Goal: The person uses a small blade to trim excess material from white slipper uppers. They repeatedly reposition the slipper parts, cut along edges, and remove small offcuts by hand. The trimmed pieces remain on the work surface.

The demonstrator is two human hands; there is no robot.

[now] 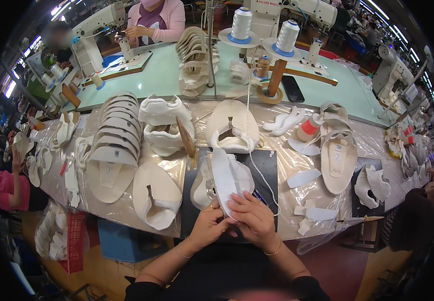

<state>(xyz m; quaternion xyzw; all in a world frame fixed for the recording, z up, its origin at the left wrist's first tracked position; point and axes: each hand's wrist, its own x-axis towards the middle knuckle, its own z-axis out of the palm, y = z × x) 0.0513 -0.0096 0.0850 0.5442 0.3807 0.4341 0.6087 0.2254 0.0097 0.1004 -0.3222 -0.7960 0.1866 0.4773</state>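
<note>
Both my hands are on a long white padded shoe piece (224,173), held over a dark cutting mat (189,208). My left hand (209,226) pinches its near end from the left. The fingers of my right hand (254,218) press over its right edge, close to the left fingertips. Beneath and beside it lies a cream shoe upper (202,181), partly covered. Beyond the mat a finished-looking cream upper (233,120) stands with its opening toward me. A white cord (261,173) hangs down just right of the held piece.
Stacked uppers (114,133) and a single upper (157,195) sit left; a wooden stick (185,138) stands near the mat. At right are a red-and-white bottle (309,128), white cutouts (303,178) and scissors (360,219). Sewing machines and a co-worker (161,22) are across the table.
</note>
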